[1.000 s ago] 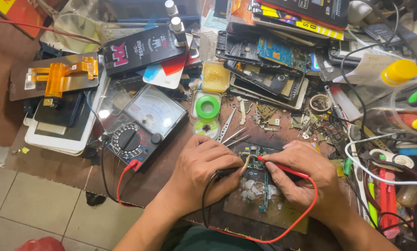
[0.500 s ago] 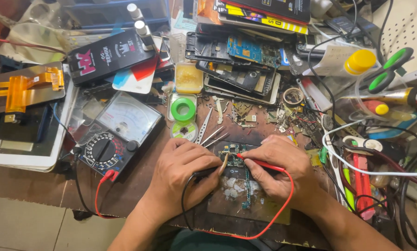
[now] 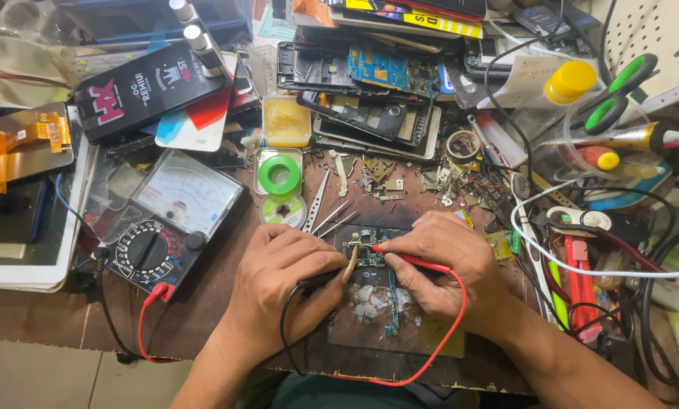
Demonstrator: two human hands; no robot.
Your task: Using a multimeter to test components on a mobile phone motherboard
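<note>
A small green circuit board (image 3: 371, 250) lies on a dark worn mat (image 3: 369, 322) at the bench's front. My left hand (image 3: 279, 284) grips a black meter probe (image 3: 332, 274) whose tip touches the board's left side. Gripped in my right hand (image 3: 449, 261) is a red probe (image 3: 411, 261), its tip on the board's upper middle. Red and black leads (image 3: 438, 344) loop below my hands and run left to an analog multimeter (image 3: 165, 220).
Tweezers (image 3: 320, 208), a green solder-wick reel (image 3: 280, 174) and a flux tin (image 3: 286, 121) lie behind the board. Opened phones and boards (image 3: 369, 83) are stacked at the back. Cables, scissors (image 3: 619, 91) and tools crowd the right; a tablet (image 3: 21, 220) lies at the left.
The view has shifted a little, so the bench appears further left and lower. Both hands stay on the board with only slight changes in probe-tip position.
</note>
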